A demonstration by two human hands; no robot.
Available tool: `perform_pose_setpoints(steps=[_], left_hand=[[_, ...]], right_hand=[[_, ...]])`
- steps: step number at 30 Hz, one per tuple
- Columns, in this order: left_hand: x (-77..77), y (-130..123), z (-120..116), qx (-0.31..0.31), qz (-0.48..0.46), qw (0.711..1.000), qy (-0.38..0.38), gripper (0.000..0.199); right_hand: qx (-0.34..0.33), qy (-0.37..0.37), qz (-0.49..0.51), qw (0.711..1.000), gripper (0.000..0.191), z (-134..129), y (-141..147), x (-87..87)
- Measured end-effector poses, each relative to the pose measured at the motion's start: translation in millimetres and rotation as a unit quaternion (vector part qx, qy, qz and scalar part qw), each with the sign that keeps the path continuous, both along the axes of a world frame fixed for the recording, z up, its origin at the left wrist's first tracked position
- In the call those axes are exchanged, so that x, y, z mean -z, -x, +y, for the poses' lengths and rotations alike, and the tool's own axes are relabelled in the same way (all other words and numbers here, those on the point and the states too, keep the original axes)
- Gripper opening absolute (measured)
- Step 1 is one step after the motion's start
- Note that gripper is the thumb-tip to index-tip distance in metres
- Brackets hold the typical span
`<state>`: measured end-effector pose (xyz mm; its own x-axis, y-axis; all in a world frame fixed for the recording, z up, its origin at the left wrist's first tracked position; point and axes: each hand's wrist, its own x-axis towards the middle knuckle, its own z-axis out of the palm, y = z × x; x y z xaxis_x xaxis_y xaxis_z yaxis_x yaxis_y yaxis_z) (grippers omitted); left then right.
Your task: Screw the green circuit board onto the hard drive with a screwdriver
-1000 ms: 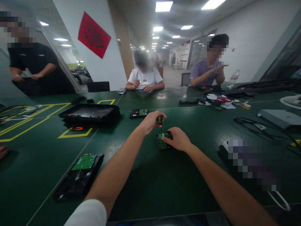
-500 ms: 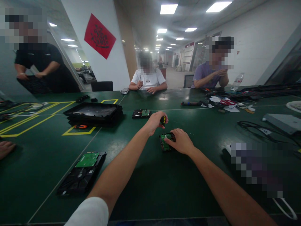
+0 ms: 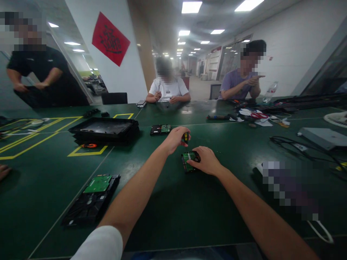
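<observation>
My left hand [image 3: 177, 139] is closed round the black and yellow handle of a screwdriver [image 3: 185, 138], held upright above the far edge of a hard drive [image 3: 187, 161]. Whether its tip touches the drive I cannot tell. The drive lies on the table with its green circuit board facing up. My right hand [image 3: 207, 160] grips the drive's right side, thumb over the board and fingers along the far edge. Nearer me on the left lies a larger hard drive [image 3: 92, 200], green board up. Beyond my left hand is another drive [image 3: 161, 129].
Black trays [image 3: 104, 130] stand stacked at left, with an orange-handled tool [image 3: 89, 146] before them. Cables [image 3: 294, 148] and a grey box [image 3: 324, 138] are at right. Three people are across the green table [image 3: 162, 213]; another person's hand [image 3: 4, 171] rests at the left edge.
The screwdriver has come upright and lower over the drive in my left hand. My right hand keeps its hold. The whole view has shifted slightly.
</observation>
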<state>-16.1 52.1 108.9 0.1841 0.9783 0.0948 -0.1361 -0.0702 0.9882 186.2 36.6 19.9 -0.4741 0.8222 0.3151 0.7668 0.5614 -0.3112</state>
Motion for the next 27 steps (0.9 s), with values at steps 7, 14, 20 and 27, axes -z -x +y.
perform_pose_setpoints(steps=[7, 14, 20, 27], left_hand=[[4.9, -2.5, 4.1, 0.008, -0.035, 0.999, 0.005, 0.026], [-2.3, -1.2, -1.7, -0.011, 0.017, 1.0, -0.011, 0.026], [-2.4, -3.6, -0.7, 0.014, -0.028, 0.999, 0.022, 0.027], [-3.3, -3.7, 4.4, -0.006, 0.009, 1.0, 0.004, 0.027]], right_hand=[[0.02, 0.004, -0.007, 1.0, 0.06, 0.2, 1.4, 1.1], [0.032, 0.021, -0.003, 0.999, 0.058, -0.8, 1.7, -1.9], [0.031, 0.033, -0.002, 0.999, 0.058, -0.4, 1.4, -3.9], [0.026, 0.017, -0.001, 1.0, 0.056, 3.6, 3.0, -5.2]])
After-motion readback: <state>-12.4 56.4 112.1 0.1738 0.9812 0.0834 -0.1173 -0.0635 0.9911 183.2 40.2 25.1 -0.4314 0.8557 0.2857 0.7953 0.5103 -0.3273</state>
